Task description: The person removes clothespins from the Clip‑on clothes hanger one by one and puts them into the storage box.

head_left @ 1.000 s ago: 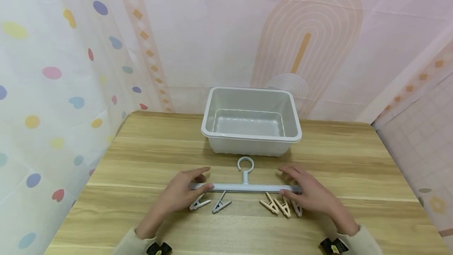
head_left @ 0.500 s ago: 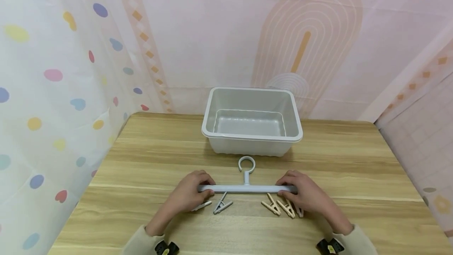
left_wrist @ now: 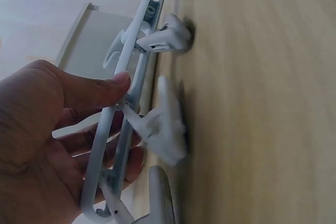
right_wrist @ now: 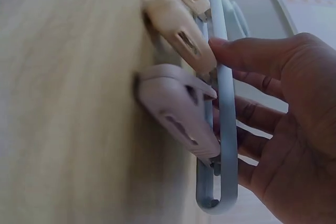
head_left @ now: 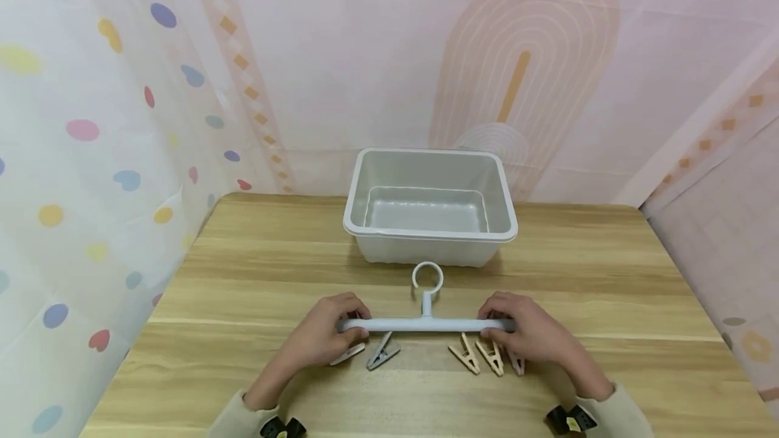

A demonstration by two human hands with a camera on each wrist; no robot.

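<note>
A pale grey-blue clip hanger lies crosswise before me, its open ring hook pointing to the back. My left hand grips the bar near its left end, thumb on the near side and fingers behind. Near the other end, my right hand pinches the bar the same way. Grey clips dangle from the left half in the left wrist view. On the right half, the right wrist view has beige clips and a mauve clip, hanging close over the wood.
Behind the hanger stands a light grey plastic tub, with nothing inside. The wooden table reaches back to a patterned curtain, which also runs along the left side.
Both hands have closed in on the hanger's ends and now grip the bar. The hook has tipped up slightly in the head view, and the clips hang a little straighter.
</note>
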